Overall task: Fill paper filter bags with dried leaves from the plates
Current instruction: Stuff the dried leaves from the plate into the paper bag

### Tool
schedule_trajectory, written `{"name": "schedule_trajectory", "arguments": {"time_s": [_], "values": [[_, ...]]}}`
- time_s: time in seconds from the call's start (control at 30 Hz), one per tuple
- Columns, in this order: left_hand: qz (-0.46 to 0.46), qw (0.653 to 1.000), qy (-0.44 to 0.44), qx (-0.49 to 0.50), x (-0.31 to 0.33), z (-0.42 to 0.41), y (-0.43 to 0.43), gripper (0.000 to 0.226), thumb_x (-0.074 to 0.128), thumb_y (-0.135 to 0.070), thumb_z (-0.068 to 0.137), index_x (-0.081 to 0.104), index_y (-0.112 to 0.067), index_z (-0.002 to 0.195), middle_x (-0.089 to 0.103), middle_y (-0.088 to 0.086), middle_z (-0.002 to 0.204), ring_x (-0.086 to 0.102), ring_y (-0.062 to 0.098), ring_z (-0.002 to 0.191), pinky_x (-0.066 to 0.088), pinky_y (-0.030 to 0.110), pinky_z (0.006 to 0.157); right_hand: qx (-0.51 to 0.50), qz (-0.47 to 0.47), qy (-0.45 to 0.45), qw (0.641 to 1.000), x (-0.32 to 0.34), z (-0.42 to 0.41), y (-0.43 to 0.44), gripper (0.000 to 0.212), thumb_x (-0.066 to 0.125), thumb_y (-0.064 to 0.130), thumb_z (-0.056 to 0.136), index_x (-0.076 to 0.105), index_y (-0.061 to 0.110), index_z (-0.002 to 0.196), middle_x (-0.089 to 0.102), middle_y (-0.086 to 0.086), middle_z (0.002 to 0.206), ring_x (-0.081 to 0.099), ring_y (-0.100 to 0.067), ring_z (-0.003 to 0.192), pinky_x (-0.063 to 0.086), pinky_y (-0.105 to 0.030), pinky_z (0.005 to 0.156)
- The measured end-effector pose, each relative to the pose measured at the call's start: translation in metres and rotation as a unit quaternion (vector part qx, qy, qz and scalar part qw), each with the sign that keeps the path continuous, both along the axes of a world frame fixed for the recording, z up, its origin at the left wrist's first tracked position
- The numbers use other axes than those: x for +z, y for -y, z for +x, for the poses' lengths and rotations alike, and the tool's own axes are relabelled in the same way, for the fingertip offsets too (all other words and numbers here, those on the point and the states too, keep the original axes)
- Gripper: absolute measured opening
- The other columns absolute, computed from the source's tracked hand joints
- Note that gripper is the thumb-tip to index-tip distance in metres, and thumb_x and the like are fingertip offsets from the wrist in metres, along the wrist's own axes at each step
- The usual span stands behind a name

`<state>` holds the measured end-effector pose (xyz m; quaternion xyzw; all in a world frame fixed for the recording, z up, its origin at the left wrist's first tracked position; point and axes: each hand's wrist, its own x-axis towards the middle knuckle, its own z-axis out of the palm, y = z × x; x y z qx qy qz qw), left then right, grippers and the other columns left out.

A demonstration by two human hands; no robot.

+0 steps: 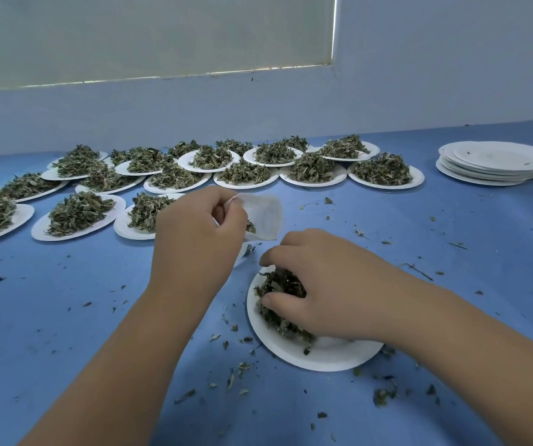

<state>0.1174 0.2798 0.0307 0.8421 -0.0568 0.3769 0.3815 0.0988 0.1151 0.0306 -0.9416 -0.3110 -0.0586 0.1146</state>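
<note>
The left hand (197,226) pinches the mouth of a small white paper filter bag (263,217). Its fingers are curled round the bag's upper edge, so the bag stands lifted off the table, just to the right of the knuckles. A few dark leaf bits show at the bag's lower corner, next to those fingers. Just below the bag, the right hand (320,284) is clenched on a clump of dark green dried leaves (279,284), thumb on the near side and fingers curled over the far side. Whether its knuckles touch the bag's bottom edge cannot be told. The clump lies on a round white paper plate (323,362) directly under the right palm; the plate's bare near rim shows below the wrist. Beyond the left hand, well away from both grips, rows of white paper plates heaped with dried leaves (78,214) stretch across the table, some overlapping at their rims. Far out past the right hand, to its right, sits a stack of empty white paper plates (490,162). Loose leaf crumbs (236,371) are scattered over the blue table cover (65,317) around and between both forearms, thickest beside the plate that the right hand works in. Behind the rows rises a pale wall (419,75).
</note>
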Motion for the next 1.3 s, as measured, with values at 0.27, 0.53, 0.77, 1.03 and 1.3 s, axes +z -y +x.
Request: {"name": "schedule_trajectory", "arguments": {"time_s": [0.27,0.53,0.77,1.03,1.3], "values": [[0.015,1.0,0.004,0.006,-0.003,0.004,-0.003,0.021,0.055,-0.016,0.086,0.064,0.0,0.075,0.058,0.015,0.063,0.046,0.025,0.064,0.037,0.036,0.055,0.005,0.003,0.004,1.0,-0.006,0.0,-0.003,0.035,0.047,0.048,0.091,0.054,0.031,0.122,0.051,0.01,0.105,0.047,-0.013,0.103,0.049,-0.036,0.081],[0.028,1.0,-0.001,0.007,-0.004,0.005,-0.003,0.022,0.055,-0.016,0.087,0.063,-0.002,0.071,0.054,0.013,0.059,0.044,0.024,0.063,0.036,0.034,0.055,0.007,0.005,0.0,1.0,-0.006,-0.005,0.0,0.029,0.049,0.047,0.092,0.059,0.031,0.114,0.047,0.012,0.098,0.048,-0.011,0.093,0.048,-0.033,0.077],[0.016,1.0,-0.008,-0.002,-0.004,0.004,-0.004,0.021,0.056,-0.015,0.087,0.062,-0.007,0.068,0.055,0.01,0.057,0.045,0.022,0.064,0.033,0.024,0.051,-0.005,0.01,-0.013,1.0,-0.007,-0.006,0.003,0.025,0.051,0.042,0.094,0.058,0.033,0.116,0.043,0.016,0.096,0.045,-0.007,0.088,0.041,-0.026,0.072],[0.022,1.0,-0.014,-0.012,-0.006,0.004,-0.002,0.022,0.056,-0.016,0.087,0.063,-0.006,0.069,0.056,0.012,0.059,0.046,0.022,0.065,0.034,0.025,0.054,-0.012,0.084,-0.034,0.996,-0.004,-0.007,0.007,0.017,0.058,0.036,0.093,0.064,0.033,0.107,0.049,0.018,0.095,0.047,-0.003,0.091,0.039,-0.021,0.077],[0.031,0.999,-0.02,-0.021,-0.006,0.001,0.0,0.027,0.057,-0.017,0.089,0.057,-0.016,0.062,0.055,0.005,0.057,0.046,0.017,0.062,0.035,0.024,0.054,-0.046,0.208,-0.056,0.975,0.005,-0.006,0.019,0.01,0.067,0.035,0.085,0.063,0.044,0.083,0.06,0.019,0.085,0.049,0.011,0.082,0.034,-0.003,0.068]]}}
